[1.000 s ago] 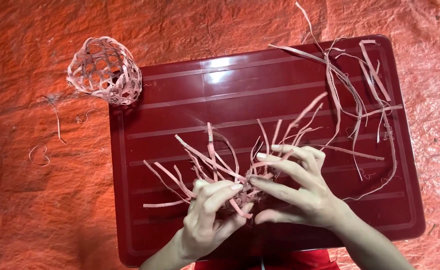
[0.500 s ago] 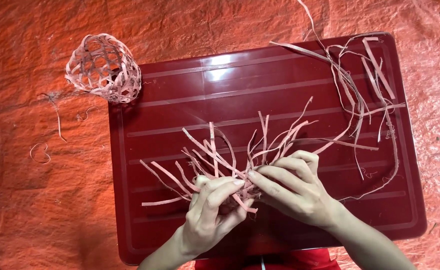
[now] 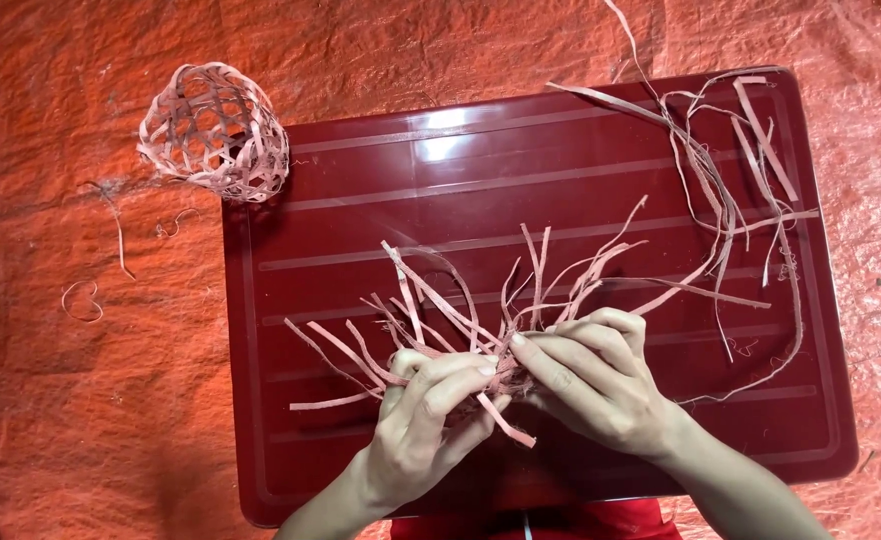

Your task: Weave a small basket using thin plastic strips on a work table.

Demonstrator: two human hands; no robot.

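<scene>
L hand (image 3: 425, 425) + R hand (image 3: 595, 385) both pinching strip bundle (image 3: 480, 330) at crossing, over red tray (image 3: 360, 180), near edge. I judge strips light, springy, kink-prone; hold near weave centre, not loose ends.

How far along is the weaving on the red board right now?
One woven ball sits complete at the board's top left corner. In hand: the left hand and right hand pinch a cluster of strips, with most ends splayed loose, so it looks barely begun. Left: a pile of spare strips lies unused at the upper right.
</scene>
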